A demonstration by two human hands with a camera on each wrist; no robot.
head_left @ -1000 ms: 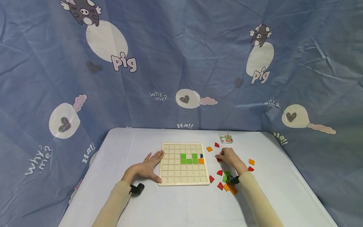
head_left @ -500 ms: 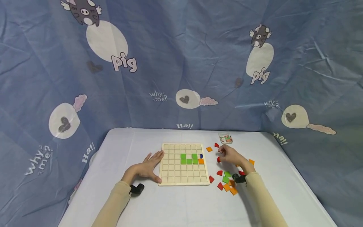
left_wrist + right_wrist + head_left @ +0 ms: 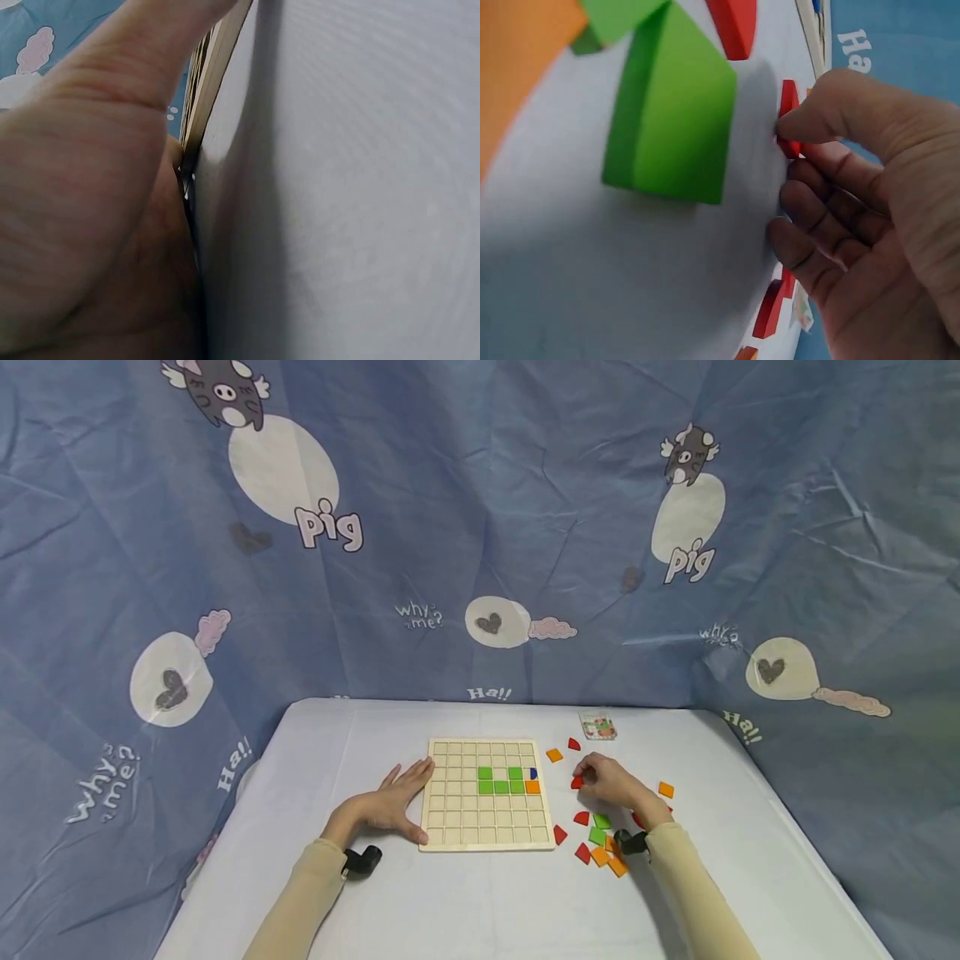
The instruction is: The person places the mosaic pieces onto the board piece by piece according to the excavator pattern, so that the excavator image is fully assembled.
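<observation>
Left grip (image 3: pixel 384 808) lies with its fingers spread and clasps nothing; fingertips and thumb rest along the left edge of one wooden board (image 3: pixel 486 847), probably to keep it from sliding on the tabletop (image 3: pixel 390 902). Seven pieces sit in the board's right half: five green tiles (image 3: pixel 500 787) in a U, two over three, then one blue piece (image 3: pixel 533 773) directly above one orange tile (image 3: pixel 532 787). Each square tile fills its own cell, which likely keeps the rows straight; the blue piece covers only part of its cell.

Just right of the board, a loose orange tile (image 3: pixel 554 755) lies near the upper corner and a red wedge (image 3: pixel 559 834) near the lower. Right grip (image 3: pixel 611 781) pinches a red piece (image 3: pixel 788 94) between thumb and forefinger, presumably because it is small and thin; whether it is off the tabletop I cannot tell. One picture card (image 3: pixel 597 727) lies beyond that hand. Strewn nearby, partly hidden by the arm, are more pieces. Loose ones, the pinched piece included, number two green, five visible orange and at least six red.
</observation>
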